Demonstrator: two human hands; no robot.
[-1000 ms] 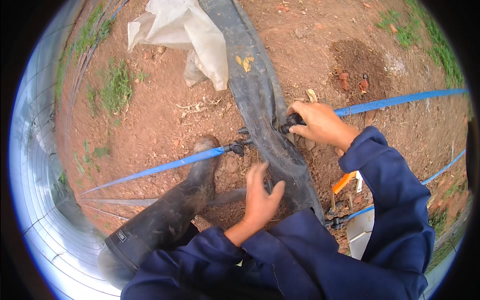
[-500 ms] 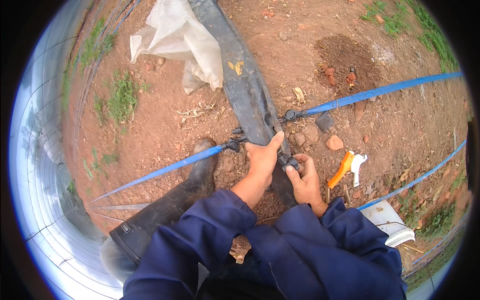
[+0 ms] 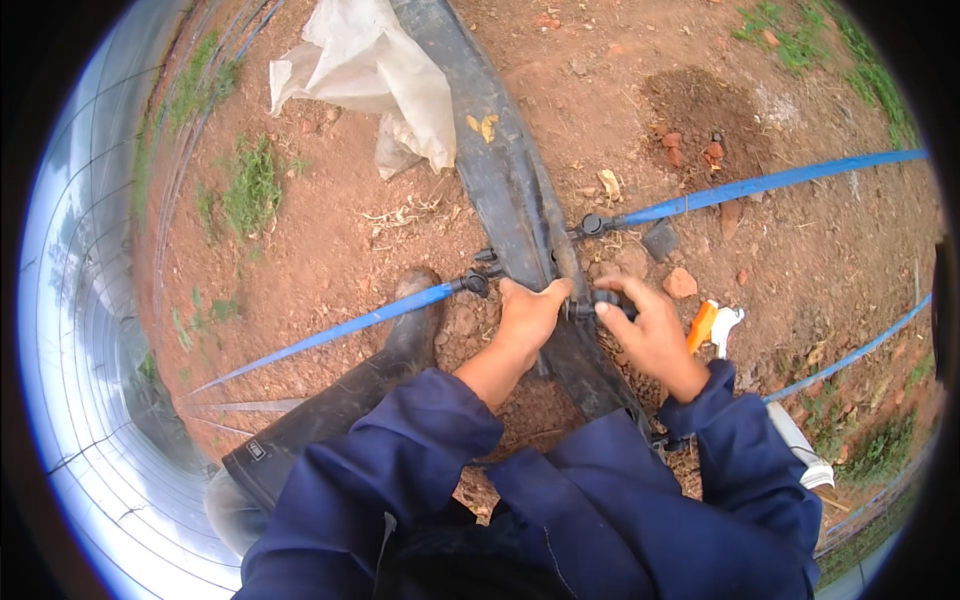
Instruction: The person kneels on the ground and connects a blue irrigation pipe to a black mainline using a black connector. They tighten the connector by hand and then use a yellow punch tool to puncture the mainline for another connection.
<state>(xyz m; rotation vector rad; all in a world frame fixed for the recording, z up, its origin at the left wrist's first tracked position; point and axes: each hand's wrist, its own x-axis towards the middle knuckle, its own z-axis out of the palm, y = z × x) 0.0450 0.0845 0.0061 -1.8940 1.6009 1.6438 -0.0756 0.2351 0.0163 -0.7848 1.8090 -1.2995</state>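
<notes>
A flat black hose (image 3: pixel 500 150) runs over the soil from the top of the view down between my legs. My left hand (image 3: pixel 525 322) is closed on the hose, its thumb lying across the top. My right hand (image 3: pixel 650 330) pinches a small black valve fitting (image 3: pixel 604 297) at the hose's right edge. Just beyond my hands, a black connector (image 3: pixel 474 283) joins a blue flat tape (image 3: pixel 350 327) on the left. Another connector (image 3: pixel 594 226) joins a second blue tape (image 3: pixel 770 186) on the right.
A tool with an orange handle (image 3: pixel 702 328) and white part lies right of my right hand. A whitish plastic sheet (image 3: pixel 365 75) rests beside the hose. My black boot (image 3: pixel 330 410) stands at left. A white bucket (image 3: pixel 795 440) lies at lower right; brick pieces (image 3: pixel 680 283) dot the soil.
My right hand has moved up and turned on the valve fitting, which now points more to the right. My left hand still grips the hose, while the view has shifted slightly.
</notes>
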